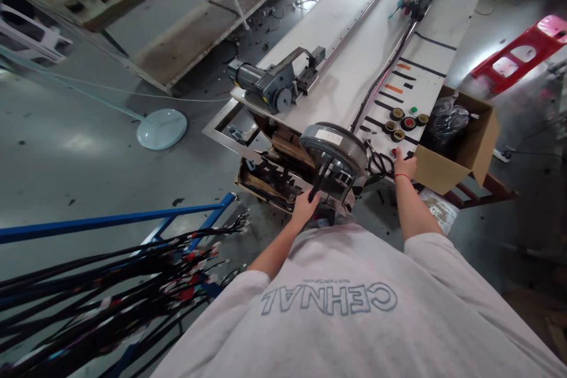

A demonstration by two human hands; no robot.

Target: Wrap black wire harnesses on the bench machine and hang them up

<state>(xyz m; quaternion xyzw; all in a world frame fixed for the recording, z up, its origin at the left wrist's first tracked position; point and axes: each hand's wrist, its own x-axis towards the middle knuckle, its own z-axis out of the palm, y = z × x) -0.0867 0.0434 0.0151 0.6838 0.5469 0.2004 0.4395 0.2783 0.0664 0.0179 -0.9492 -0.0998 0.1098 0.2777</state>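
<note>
My left hand (305, 208) is closed round a black cable (322, 176) that runs up to a large round wheel-like machine head (334, 144) with a white label. At the bench edge, my right hand (405, 166) lies beside a red push button (394, 152), a finger reaching to it; it grasps nothing that I can see. Just left of that hand is a pair of black-handled scissors (377, 164). Rolls of tape (397, 113) surround another red button (408, 123) and a green one (413, 110).
A cardboard box (478, 142) with plastic-wrapped contents stands right of the bench (349, 29). A motor unit (270, 80) sits on the bench's left side. Many black cables (133, 277) hang by a blue frame (177, 212) at lower left. A red stool (518, 53) stands far right.
</note>
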